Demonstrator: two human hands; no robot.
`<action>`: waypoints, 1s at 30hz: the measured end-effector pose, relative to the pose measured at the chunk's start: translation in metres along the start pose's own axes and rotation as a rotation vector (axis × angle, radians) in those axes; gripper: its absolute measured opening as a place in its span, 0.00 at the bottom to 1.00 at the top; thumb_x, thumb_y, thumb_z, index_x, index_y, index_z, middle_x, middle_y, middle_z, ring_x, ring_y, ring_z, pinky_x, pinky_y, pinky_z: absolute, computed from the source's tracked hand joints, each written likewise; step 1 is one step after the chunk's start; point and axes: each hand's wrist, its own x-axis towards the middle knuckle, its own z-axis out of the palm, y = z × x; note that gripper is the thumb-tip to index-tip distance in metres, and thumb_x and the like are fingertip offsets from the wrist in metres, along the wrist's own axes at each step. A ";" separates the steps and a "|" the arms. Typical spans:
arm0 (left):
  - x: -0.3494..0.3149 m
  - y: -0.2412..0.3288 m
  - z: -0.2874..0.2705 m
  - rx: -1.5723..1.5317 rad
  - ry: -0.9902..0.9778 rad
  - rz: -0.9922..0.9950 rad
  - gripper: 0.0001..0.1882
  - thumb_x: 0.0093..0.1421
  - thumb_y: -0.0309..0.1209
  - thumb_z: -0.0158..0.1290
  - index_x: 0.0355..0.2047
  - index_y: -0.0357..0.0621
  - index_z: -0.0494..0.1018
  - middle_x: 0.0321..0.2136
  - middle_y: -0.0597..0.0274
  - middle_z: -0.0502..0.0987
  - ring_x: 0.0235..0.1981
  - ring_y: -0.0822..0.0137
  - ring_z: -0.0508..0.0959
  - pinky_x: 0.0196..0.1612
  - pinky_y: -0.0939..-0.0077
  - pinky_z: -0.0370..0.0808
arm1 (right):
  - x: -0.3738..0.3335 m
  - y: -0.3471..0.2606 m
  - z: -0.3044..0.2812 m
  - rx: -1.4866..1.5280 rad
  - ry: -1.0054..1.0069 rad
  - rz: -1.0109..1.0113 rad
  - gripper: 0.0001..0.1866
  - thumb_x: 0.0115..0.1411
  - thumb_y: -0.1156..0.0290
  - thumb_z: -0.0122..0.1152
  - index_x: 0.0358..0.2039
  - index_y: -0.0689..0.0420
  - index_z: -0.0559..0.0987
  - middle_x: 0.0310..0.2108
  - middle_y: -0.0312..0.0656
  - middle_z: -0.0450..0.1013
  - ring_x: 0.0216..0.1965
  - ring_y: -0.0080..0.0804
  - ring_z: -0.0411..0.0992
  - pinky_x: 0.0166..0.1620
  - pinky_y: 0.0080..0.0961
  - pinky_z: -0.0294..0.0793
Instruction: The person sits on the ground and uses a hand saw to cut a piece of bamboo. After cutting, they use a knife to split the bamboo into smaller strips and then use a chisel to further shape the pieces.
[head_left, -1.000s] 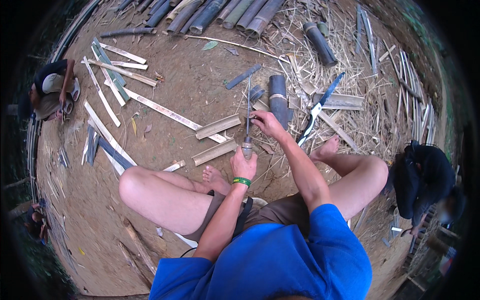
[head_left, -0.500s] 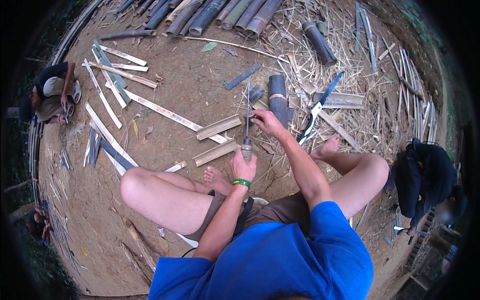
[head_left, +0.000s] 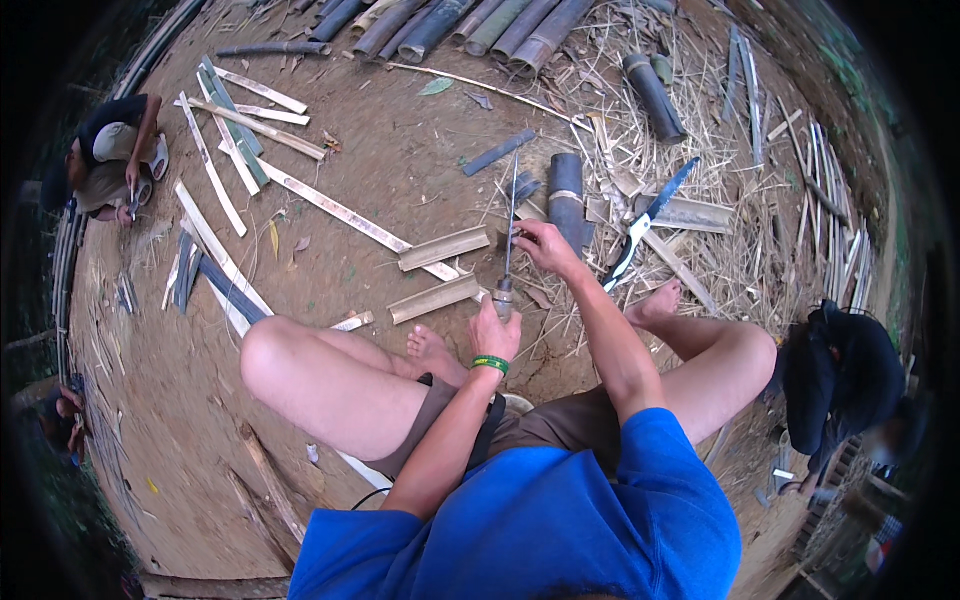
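Note:
A knife with a long thin blade (head_left: 513, 195) points away from me, its edge or spine turned up. My left hand (head_left: 492, 336) is wrapped round its pale handle (head_left: 503, 291). Beside the blade's lower half, my right hand (head_left: 545, 247) has its fingers pinched at a small dark piece, too small to name. Two split bamboo halves, a farther one (head_left: 443, 248) and a nearer one (head_left: 433, 298), lie left of the knife. Right of my right hand rests a saw (head_left: 630, 245) with a black and white handle. A dark bamboo section (head_left: 566, 205) stands or lies just beyond that hand.
Bamboo strips (head_left: 330, 208) lie across the dirt at the left. Several bamboo poles (head_left: 480, 30) line the far side. Shavings (head_left: 700, 130) cover the ground at the right. A person (head_left: 115, 150) crouches at the left, another (head_left: 850, 370) at the right.
The view has shifted slightly, so the ground things sit a little lower and farther right. The knife now tilts slightly more to the right. Both hands keep their hold.

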 end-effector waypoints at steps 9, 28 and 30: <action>0.003 0.000 0.001 -0.066 -0.019 -0.057 0.14 0.52 0.34 0.59 0.33 0.37 0.73 0.23 0.41 0.78 0.29 0.37 0.79 0.36 0.44 0.73 | 0.003 0.008 0.002 -0.037 -0.004 -0.026 0.18 0.63 0.71 0.66 0.52 0.64 0.79 0.39 0.49 0.79 0.35 0.35 0.75 0.41 0.31 0.76; 0.011 -0.006 0.004 -0.049 -0.051 -0.096 0.17 0.51 0.35 0.62 0.35 0.36 0.72 0.26 0.40 0.79 0.33 0.36 0.80 0.38 0.44 0.74 | -0.018 0.069 -0.001 -0.456 0.419 0.855 0.67 0.46 0.50 0.80 0.73 0.64 0.44 0.60 0.67 0.66 0.63 0.59 0.66 0.66 0.46 0.66; 0.010 -0.001 0.007 -0.070 -0.056 -0.057 0.17 0.51 0.34 0.62 0.36 0.36 0.72 0.26 0.39 0.79 0.33 0.36 0.80 0.38 0.44 0.75 | -0.010 0.078 -0.006 -0.475 0.466 0.972 0.63 0.42 0.50 0.81 0.69 0.71 0.56 0.55 0.63 0.72 0.54 0.55 0.74 0.59 0.40 0.73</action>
